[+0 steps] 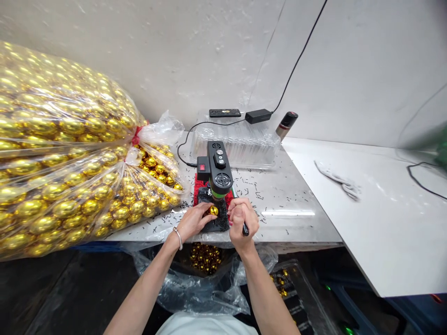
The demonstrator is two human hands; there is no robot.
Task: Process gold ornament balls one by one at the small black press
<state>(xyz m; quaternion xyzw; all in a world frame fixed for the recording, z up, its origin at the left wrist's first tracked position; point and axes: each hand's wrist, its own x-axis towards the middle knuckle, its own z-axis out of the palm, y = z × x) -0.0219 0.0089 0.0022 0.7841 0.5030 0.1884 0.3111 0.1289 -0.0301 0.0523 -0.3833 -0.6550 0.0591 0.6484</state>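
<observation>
A shiny gold ball [213, 211] sits between the thumb and fingers of my left hand [195, 219], under the head of a small black bench machine [220, 165] with a green band and a red switch. My right hand [243, 221] is wrapped round a bar-like handle [246, 230] whose black end pokes out below the fist. The bar runs up beside the machine's right side, though my fingers hide most of it. Beneath the machine lie a black base and a red textured mat [199, 186].
Large clear bags of gold balls [63, 172] fill the left. Behind the machine stand a clear plastic box [240, 144], a power adapter [258, 116] and a dark-topped bottle [287, 124]. Black shavings litter the table. An open bag of balls [205, 258] hangs below its edge.
</observation>
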